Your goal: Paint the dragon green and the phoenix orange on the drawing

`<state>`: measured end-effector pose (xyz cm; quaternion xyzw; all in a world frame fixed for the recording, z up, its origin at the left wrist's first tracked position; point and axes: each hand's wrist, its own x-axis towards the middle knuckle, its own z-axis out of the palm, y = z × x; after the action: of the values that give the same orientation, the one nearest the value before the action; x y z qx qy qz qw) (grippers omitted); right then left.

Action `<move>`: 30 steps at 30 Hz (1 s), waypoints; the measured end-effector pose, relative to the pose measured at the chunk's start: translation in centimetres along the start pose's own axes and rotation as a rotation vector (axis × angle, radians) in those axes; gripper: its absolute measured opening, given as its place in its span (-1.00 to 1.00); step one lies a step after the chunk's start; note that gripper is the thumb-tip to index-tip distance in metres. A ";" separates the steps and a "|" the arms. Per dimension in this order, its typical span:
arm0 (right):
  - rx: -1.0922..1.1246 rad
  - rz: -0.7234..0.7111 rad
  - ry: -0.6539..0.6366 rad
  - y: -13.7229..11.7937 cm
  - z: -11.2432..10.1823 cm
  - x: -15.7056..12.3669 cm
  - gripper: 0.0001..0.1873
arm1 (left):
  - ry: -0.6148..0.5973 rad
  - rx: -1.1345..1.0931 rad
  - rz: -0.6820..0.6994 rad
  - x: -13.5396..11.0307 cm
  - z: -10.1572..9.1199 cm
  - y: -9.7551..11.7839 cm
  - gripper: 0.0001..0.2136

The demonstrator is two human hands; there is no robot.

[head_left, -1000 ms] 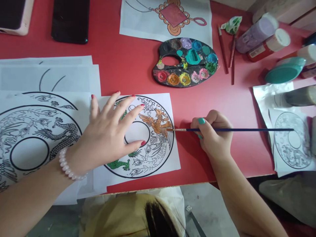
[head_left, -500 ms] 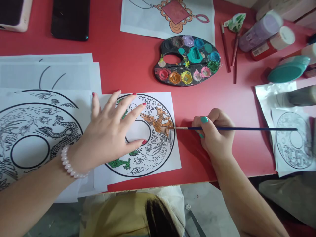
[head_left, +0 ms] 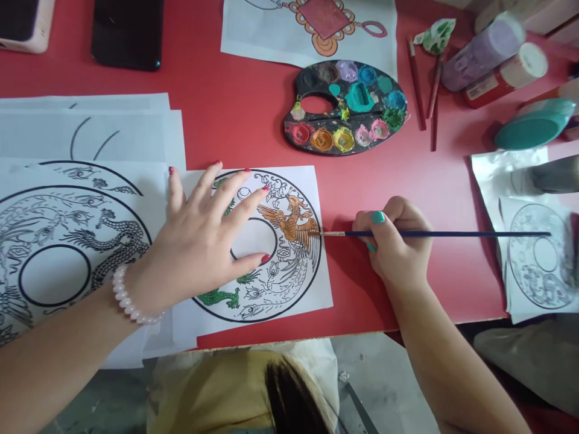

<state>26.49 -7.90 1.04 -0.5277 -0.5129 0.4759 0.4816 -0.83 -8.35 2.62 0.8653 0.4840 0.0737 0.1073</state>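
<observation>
My left hand [head_left: 199, 241] lies flat with fingers spread on a white sheet [head_left: 312, 289] printed with a round dragon-and-phoenix design, pinning it to the red table [head_left: 235, 120]. My right hand [head_left: 395, 247] is closed on a thin blue paintbrush [head_left: 443, 234] held level. The brush tip touches the orange-painted phoenix [head_left: 292, 223] at the design's right side. A small green dragon [head_left: 217, 298] is painted at the lower edge. A pale bead bracelet sits on my left wrist.
A black palette [head_left: 348, 108] with several paint wells lies behind the sheet. Paint bottles [head_left: 493, 54], a teal lid [head_left: 534, 126] and red brushes [head_left: 416, 78] crowd the right. More printed sheets [head_left: 58, 241] lie left and far right [head_left: 538, 265]. A dark phone [head_left: 126, 33] is top left.
The view has shifted slightly, so everything sits a little higher. My hands and the brush keep nearly the same places on the sheet.
</observation>
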 end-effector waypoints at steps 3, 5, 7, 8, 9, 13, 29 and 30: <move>0.017 -0.006 -0.010 0.1 0.0 0.0 -0.60 | 0.010 -0.020 -0.004 0.0 -0.1 0.0 -0.34; 0.025 -0.008 -0.008 0.1 0.0 0.0 -0.61 | 0.012 -0.015 -0.002 0.0 -0.1 0.0 -0.33; 0.022 -0.013 0.000 0.1 0.0 0.0 -0.62 | 0.015 -0.010 0.002 0.1 0.0 0.0 -0.33; 0.019 -0.016 0.001 0.1 -0.1 0.0 -0.62 | 0.015 -0.011 0.002 0.1 0.0 0.0 -0.32; 0.015 -0.018 -0.002 0.1 -0.1 0.0 -0.61 | 0.015 -0.015 0.002 0.1 0.0 0.0 -0.32; 0.026 -0.013 -0.036 0.1 -0.1 0.0 -0.59 | 0.025 -0.019 0.001 0.0 0.0 0.0 -0.33; 0.038 -0.011 -0.057 -0.2 0.0 -0.2 -0.59 | 0.015 0.001 0.002 0.1 0.0 0.0 -0.37; 0.030 -0.009 -0.059 -0.3 0.0 -0.2 -0.58 | 0.010 0.011 0.005 0.1 0.0 0.0 -0.37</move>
<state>26.46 -8.08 1.32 -0.5041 -0.5221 0.4966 0.4761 -0.77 -8.30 2.67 0.8668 0.4826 0.0758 0.1001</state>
